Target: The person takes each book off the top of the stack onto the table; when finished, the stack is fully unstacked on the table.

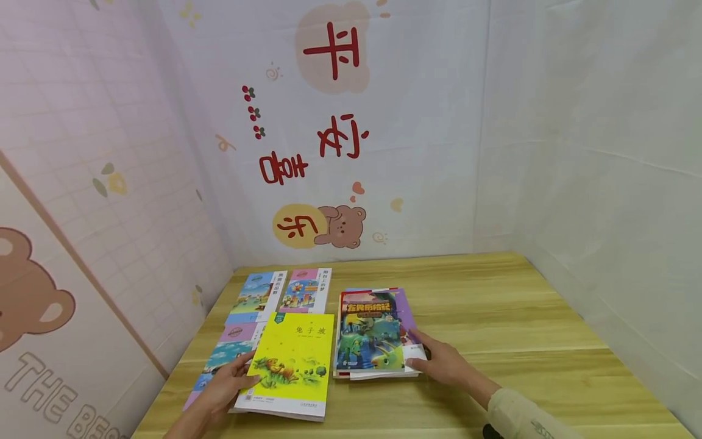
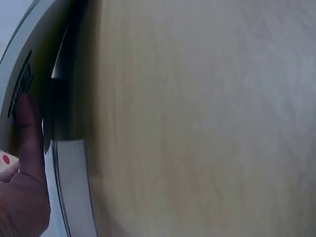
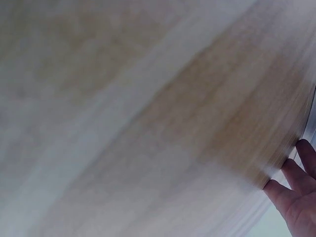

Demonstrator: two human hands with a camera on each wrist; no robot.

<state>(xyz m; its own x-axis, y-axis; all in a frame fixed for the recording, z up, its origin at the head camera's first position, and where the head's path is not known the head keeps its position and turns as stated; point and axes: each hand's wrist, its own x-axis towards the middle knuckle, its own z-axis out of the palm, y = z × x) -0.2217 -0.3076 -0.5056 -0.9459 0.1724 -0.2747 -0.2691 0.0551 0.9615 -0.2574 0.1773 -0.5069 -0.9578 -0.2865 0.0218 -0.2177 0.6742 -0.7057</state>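
Note:
My left hand (image 1: 223, 385) grips a yellow picture book (image 1: 293, 366) by its left edge, thumb on the cover. The book is raised over other books at the left. In the left wrist view a finger of the left hand (image 2: 28, 163) lies against the book's printed back. To the right, my right hand (image 1: 445, 361) holds the right edge of an uneven stack of books with a green-blue dinosaur cover (image 1: 368, 335) on top. Its thumb is on the lower right corner. In the right wrist view the fingertips of the right hand (image 3: 296, 192) touch the stack's edge.
Behind the yellow book lie a blue-covered book (image 1: 249, 299) and a pink-covered book (image 1: 301, 292). Another book (image 1: 222, 360) lies partly under the yellow one at the left. The wooden table (image 1: 493, 305) meets a printed cloth wall (image 1: 428, 201) at the back.

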